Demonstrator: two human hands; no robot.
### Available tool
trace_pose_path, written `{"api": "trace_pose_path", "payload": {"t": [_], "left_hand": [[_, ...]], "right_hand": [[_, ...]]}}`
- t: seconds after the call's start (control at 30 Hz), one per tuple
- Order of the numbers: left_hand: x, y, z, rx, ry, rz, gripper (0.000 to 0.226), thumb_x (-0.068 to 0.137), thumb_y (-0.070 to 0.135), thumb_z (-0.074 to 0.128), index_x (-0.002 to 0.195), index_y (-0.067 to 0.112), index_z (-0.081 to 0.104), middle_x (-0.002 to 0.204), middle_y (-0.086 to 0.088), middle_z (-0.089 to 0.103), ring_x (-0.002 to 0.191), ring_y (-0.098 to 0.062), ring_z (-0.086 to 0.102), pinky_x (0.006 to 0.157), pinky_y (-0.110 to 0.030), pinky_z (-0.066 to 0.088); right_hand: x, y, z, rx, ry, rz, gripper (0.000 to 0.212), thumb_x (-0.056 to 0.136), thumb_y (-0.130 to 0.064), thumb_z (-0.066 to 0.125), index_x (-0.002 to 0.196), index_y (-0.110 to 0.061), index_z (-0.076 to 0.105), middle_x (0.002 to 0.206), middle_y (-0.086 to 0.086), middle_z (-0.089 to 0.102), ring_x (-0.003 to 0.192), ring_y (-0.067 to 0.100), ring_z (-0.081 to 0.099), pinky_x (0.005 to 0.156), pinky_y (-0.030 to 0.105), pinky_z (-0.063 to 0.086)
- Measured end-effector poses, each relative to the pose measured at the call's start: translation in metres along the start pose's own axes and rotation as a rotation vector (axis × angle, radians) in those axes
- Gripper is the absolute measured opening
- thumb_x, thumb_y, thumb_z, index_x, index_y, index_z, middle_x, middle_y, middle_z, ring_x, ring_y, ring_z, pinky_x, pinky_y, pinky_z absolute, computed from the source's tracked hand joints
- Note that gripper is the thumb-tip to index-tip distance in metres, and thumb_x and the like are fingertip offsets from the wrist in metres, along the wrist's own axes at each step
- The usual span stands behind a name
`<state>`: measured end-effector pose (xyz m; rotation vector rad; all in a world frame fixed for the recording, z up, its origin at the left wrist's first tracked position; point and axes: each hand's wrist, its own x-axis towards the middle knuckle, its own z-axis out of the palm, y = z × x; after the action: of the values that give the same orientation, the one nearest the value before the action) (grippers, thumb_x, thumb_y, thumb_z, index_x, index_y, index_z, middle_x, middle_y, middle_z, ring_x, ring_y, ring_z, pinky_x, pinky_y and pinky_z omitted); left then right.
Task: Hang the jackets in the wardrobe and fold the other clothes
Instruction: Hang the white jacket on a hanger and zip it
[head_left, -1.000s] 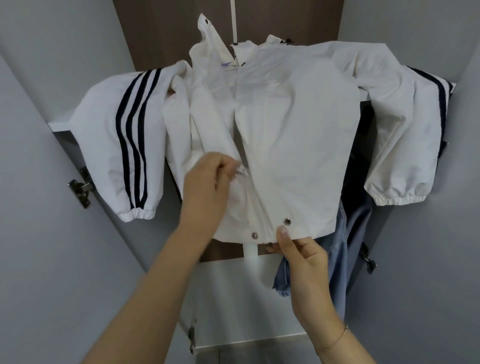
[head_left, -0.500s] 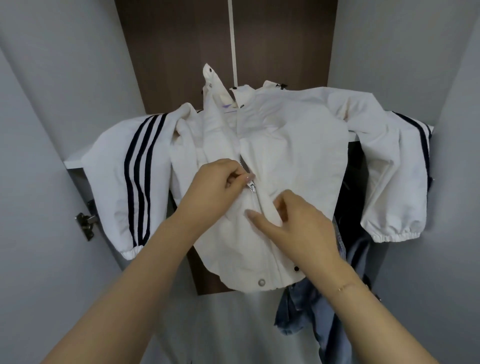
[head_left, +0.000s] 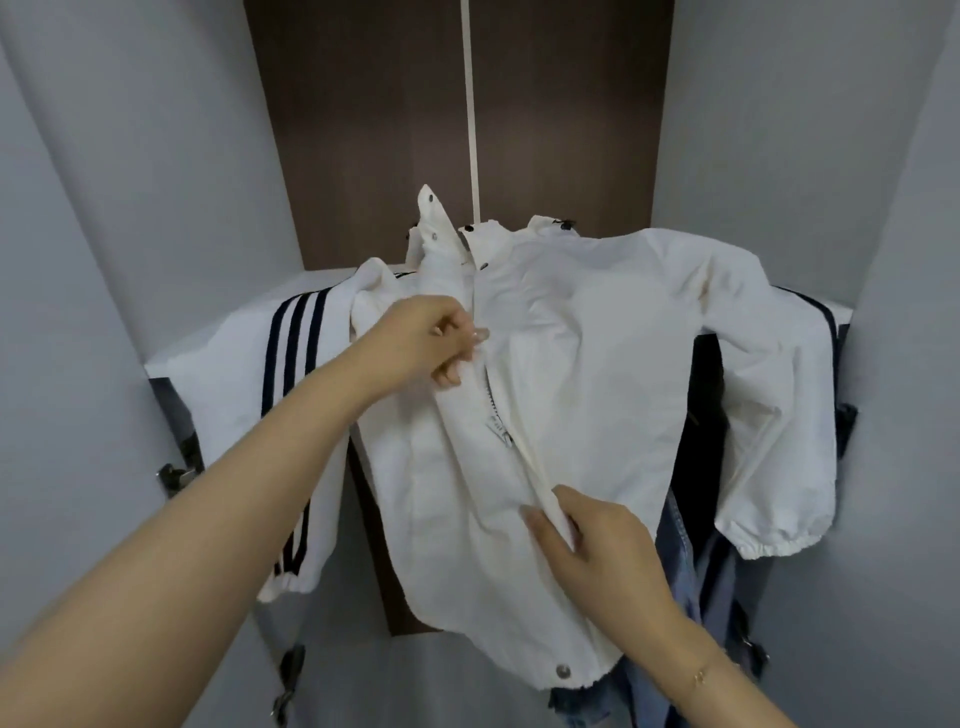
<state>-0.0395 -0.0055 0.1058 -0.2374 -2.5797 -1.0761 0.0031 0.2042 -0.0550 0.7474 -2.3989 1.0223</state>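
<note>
Your jacket (head_left: 597, 374) hangs in the open wardrobe (head_left: 467, 130), front toward you, its shoulders level with the front edge of the shelf (head_left: 171, 358) and its sleeves draped to either side. The relation that matters is the zipper line: it runs from the collar down and slightly to the right toward the hem, and both hands sit on it.

Your left hand (head_left: 421, 343) is the upper one, fingers pinched on the placket at chest height, just above the zipper pull (head_left: 497, 430). The pull hangs free below it, touched by neither hand. Your right hand (head_left: 587, 540) is the lower one, closed on the front edge of the fabric below the pull, holding the line taut.

So the pull lies between your hands, nearer the left. If you mean to run the zipper up, the left hand has the shorter reach: down along the line to the pull, while the right hand holds tension at the bottom. Keep that tension along the zipper's own slant, or the teeth may bunch.

Denim (head_left: 675, 545) hangs behind the jacket, at its lower right.
</note>
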Motion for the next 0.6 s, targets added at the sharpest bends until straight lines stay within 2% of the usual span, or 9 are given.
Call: {"api": "trace_pose_path", "payload": {"t": [0.1,0.17,0.27,0.33,0.43,0.5,0.6], "left_hand": [[-0.025,-0.011,0.027,0.124,-0.133,-0.006,0.026,0.093,0.028,0.065,0.086,0.003,0.067,0.070,-0.007,0.069,0.060,-0.014,0.065,0.067,-0.027,0.056],[-0.032,-0.022,0.035,0.108,-0.133,-0.009,0.016,0.096,0.016,0.059,0.091,0.004,0.069,0.073,-0.003,0.069,0.067,-0.013,0.065,0.078,-0.035,0.057],[-0.036,-0.029,0.039,-0.007,-0.124,-0.033,0.012,0.096,0.010,0.059,0.094,0.010,0.071,0.081,-0.006,0.071,0.077,-0.017,0.069,0.083,-0.036,0.057],[-0.039,-0.029,0.040,-0.133,-0.197,-0.037,0.008,0.093,0.014,0.065,0.097,0.012,0.072,0.086,-0.005,0.073,0.082,-0.018,0.071,0.082,-0.032,0.059],[-0.044,-0.032,0.043,-0.181,-0.264,-0.034,0.016,0.083,0.019,0.077,0.098,0.018,0.072,0.081,0.006,0.071,0.073,-0.007,0.067,0.075,-0.018,0.054],[-0.046,-0.035,0.050,-0.114,-0.202,-0.017,0.017,0.080,0.016,0.080,0.095,0.019,0.072,0.075,0.010,0.067,0.068,-0.002,0.061,0.072,-0.014,0.051],[-0.051,-0.036,0.059,-0.016,-0.096,0.047,0.003,0.086,0.015,0.073,0.088,0.017,0.072,0.074,0.008,0.065,0.066,-0.005,0.059,0.070,-0.019,0.051]], "right_hand": [[0.010,-0.003,-0.002,0.053,0.029,-0.001,0.044,0.095,-0.048,0.050,0.066,-0.017,0.038,0.050,-0.003,0.040,0.049,0.015,0.042,0.047,0.023,0.030],[0.020,-0.004,-0.003,0.059,0.052,-0.008,0.041,0.095,-0.047,0.050,0.071,-0.015,0.043,0.053,-0.003,0.044,0.050,0.015,0.044,0.050,0.026,0.032],[0.033,-0.003,-0.003,0.088,0.069,-0.007,0.029,0.096,-0.040,0.053,0.080,-0.017,0.046,0.051,-0.005,0.042,0.047,0.014,0.042,0.049,0.026,0.033],[0.038,-0.001,-0.002,0.133,0.080,-0.014,0.022,0.097,-0.038,0.053,0.086,-0.020,0.046,0.049,-0.005,0.042,0.047,0.012,0.042,0.046,0.022,0.031],[0.043,0.000,-0.001,0.279,0.088,0.011,0.019,0.097,-0.036,0.052,0.093,-0.018,0.050,0.061,0.005,0.056,0.047,0.009,0.042,0.048,0.018,0.032],[0.047,-0.002,0.000,0.382,0.103,0.053,0.021,0.097,-0.035,0.053,0.090,-0.016,0.050,0.061,0.003,0.052,0.049,0.006,0.038,0.049,0.016,0.032],[0.056,-0.008,0.000,0.488,0.129,0.094,0.024,0.098,-0.033,0.053,0.081,-0.019,0.046,0.053,-0.010,0.040,0.049,0.004,0.035,0.048,0.017,0.032]]}}
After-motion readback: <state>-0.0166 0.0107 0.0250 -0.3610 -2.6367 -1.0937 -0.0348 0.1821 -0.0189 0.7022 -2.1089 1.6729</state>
